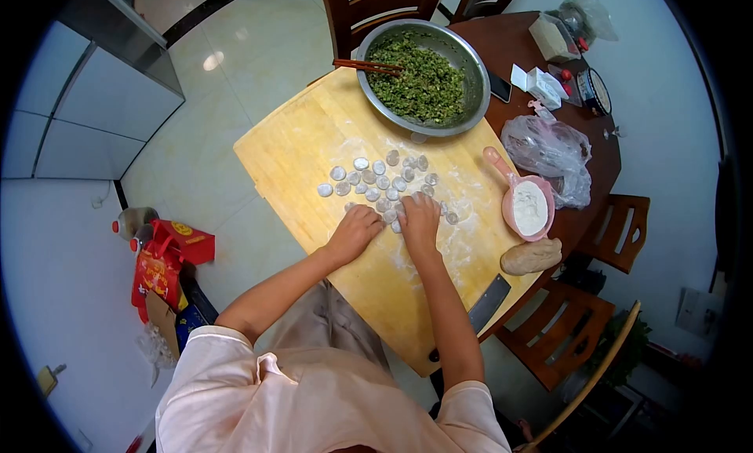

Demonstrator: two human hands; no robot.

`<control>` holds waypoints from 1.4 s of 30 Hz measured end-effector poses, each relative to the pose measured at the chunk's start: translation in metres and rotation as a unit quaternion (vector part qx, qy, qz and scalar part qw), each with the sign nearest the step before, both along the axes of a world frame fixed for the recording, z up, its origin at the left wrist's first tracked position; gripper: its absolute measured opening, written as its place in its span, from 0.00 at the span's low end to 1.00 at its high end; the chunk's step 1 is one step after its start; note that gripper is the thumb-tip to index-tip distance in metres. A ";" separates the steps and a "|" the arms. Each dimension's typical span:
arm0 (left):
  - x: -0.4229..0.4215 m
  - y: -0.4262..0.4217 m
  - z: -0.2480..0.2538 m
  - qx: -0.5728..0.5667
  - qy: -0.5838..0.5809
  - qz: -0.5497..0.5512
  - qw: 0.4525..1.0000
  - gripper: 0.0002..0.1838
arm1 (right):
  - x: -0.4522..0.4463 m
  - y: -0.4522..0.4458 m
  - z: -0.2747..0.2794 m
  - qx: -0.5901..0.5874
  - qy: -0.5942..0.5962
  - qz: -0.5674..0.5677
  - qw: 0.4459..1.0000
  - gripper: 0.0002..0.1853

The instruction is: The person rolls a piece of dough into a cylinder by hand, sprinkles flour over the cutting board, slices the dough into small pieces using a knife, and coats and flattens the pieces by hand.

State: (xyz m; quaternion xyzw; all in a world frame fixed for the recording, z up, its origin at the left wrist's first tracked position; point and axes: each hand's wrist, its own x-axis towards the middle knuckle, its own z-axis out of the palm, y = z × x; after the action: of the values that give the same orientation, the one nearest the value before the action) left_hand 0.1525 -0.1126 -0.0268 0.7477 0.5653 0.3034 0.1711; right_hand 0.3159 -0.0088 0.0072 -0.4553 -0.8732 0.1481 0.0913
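Observation:
Many small floured dough pieces [382, 181] lie spread over the middle of a wooden board [302, 151]. My left hand [357, 231] rests at their near left edge, fingers curled down; what lies under it, if anything, is hidden. Beside it on the right, my right hand [420, 214] is over the near pieces with its fingers bent onto them; whether it grips one cannot be made out. White flour dusts the board around both hands. A dough log [531, 257] lies at the board's right edge, near a pink scoop of flour [530, 208].
A steel bowl of green filling [423, 80] with chopsticks [367, 66] stands at the far edge. A cleaver [488, 302] lies at the near right. Plastic bags [549, 155], a phone [499, 87] and boxes are on the dark table [502, 37]; chairs [557, 331] stand around.

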 end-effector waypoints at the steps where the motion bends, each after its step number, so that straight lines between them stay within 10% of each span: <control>1: 0.000 0.001 0.000 -0.002 -0.015 0.009 1.000 0.10 | -0.003 0.002 0.001 0.002 -0.009 0.012 1.000 0.17; 15: -0.021 0.002 0.011 -0.045 0.068 -0.141 0.987 0.08 | 0.066 0.056 -0.004 0.004 0.092 -0.119 0.989 0.10; 21: -0.002 0.008 0.037 -0.102 -0.187 0.031 0.977 0.10 | 0.058 0.040 0.007 -0.005 0.121 -0.088 0.989 0.12; 24: 0.015 0.013 0.024 -0.287 -0.632 0.152 0.703 0.14 | 0.048 0.041 0.015 0.027 0.111 -0.105 0.988 0.12; 27: 0.014 0.008 0.019 -0.300 -0.721 0.125 0.613 0.17 | 0.050 0.046 0.006 0.018 0.099 -0.108 0.989 0.12; 39: 0.019 -0.011 0.011 -0.300 -0.658 0.102 0.683 0.22 | 0.110 0.038 0.009 -0.032 0.064 -0.155 0.985 0.19; 42: 0.024 -0.020 0.007 -0.352 -0.511 0.122 0.775 0.22 | 0.112 0.017 0.018 -0.093 0.075 -0.134 0.984 0.23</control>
State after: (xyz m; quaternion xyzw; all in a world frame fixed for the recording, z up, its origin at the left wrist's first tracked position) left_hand 0.1767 -0.1321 -0.0195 0.2952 0.5485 0.4389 0.6475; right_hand 0.4282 0.0081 0.0250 -0.5626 -0.7772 0.2489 0.1323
